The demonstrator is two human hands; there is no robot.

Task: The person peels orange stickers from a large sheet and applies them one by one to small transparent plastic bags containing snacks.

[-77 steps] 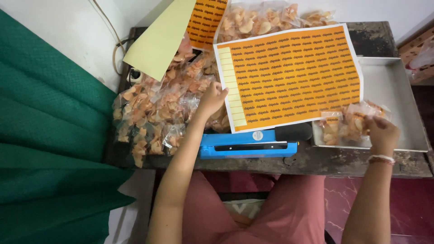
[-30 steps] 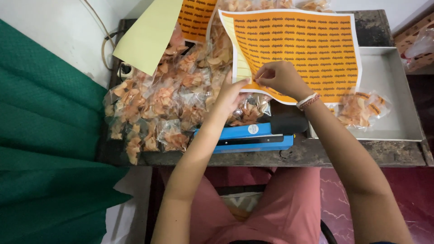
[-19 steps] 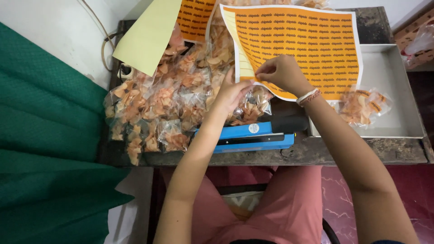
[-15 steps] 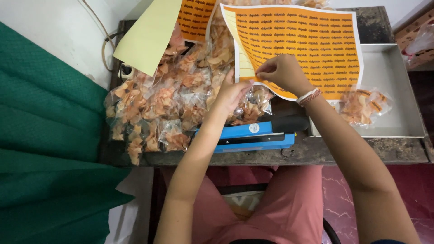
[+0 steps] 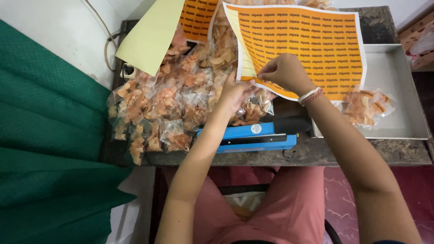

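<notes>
Orange label sheet [image 5: 307, 45] lay at twelve o'clock; your right hand [image 5: 285, 73] pinched its lower edge, while your left hand [image 5: 235, 92] gripped a clear snack packet [image 5: 253, 108] below it.

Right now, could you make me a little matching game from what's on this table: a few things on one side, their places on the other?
Things:
1. orange sticker sheet
2. blue heat sealer
3. lone snack bag
4. pile of snack bags

Places:
A. in the grey metal tray
B. at the table's near edge
C. pinched by the right hand
D. left part of the table, beside the left hand

Pairs: 1-C, 2-B, 3-A, 4-D
</notes>
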